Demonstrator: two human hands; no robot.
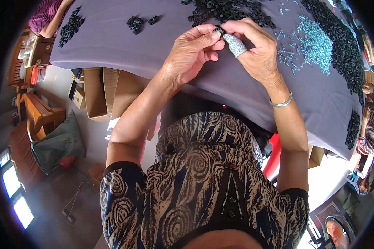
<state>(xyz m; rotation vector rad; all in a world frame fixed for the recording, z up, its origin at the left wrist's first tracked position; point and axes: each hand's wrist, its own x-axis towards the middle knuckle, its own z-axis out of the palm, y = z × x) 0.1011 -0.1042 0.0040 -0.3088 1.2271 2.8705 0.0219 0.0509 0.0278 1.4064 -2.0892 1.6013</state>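
Pinching small black part [218,30] in left hand [191,50], above grey cloth [141,41]; can't tell whether clamped by right hand [258,52] too. Could slip, get lost near black pile [228,8]: tiny size, bulky, rough-looking thumb wrap [235,46]. Off right: glossy, coiled-looking blue pieces [318,45].

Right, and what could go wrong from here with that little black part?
The left hand pinches the small black part at its fingertips, so it could slip. The grey covering on the thumb of the right hand might dull touch. The loose pale-blue pieces lie close beside the black pile, so they could get mixed.
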